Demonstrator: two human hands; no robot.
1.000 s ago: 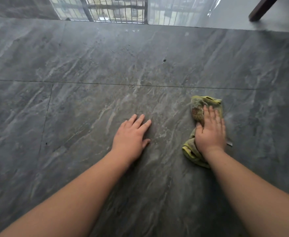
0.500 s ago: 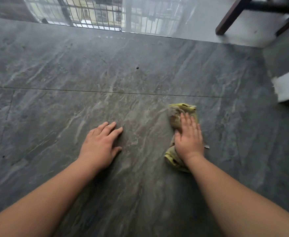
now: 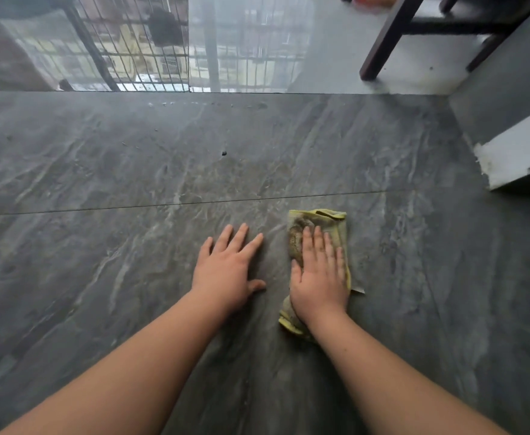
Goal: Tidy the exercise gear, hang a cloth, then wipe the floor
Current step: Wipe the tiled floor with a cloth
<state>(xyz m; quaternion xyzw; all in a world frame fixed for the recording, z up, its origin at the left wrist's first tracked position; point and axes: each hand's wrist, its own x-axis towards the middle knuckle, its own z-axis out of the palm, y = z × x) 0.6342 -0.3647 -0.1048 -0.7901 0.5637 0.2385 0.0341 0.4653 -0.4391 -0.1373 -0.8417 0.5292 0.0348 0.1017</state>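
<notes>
- Pressing flat, the right hand point(image 3: 320, 279) lies palm-down on the cloth point(image 3: 317, 227) with fingers straight and close together; nothing is curled round or pinched.
- Cloth: yellow-green, crumpled into a long strip, soiled brown near its far end; it sticks out beyond the fingertips, along the hand's right side and behind the wrist.
- A small pale tag or corner shows at the cloth's right edge, just beside the heel of the hand.
- Left hand point(image 3: 227, 271): also flat and released, fingers spread slightly, palm on the bare floor point(image 3: 100, 262), thumb pointing toward the right hand. It holds nothing and is near the cloth but apart from it.
- Both forearms come in from the bottom edge and are bare.
- Floor: dark grey tiles with pale veining; a grout line point(image 3: 132, 208) crosses left to right just beyond the fingertips and the cloth's far end.
- A small dark speck point(image 3: 224, 153) sits on the next tile, farther out and between the two hands' lines.
- Along the far edge of the tiles, the glossy floor mirrors a grille point(image 3: 132, 58) and buildings.
- Far right corner: dark chair legs point(image 3: 386, 39) stand on a lighter patch.
- Right edge: a white block point(image 3: 514, 155) with a chipped corner, well apart from the cloth.
</notes>
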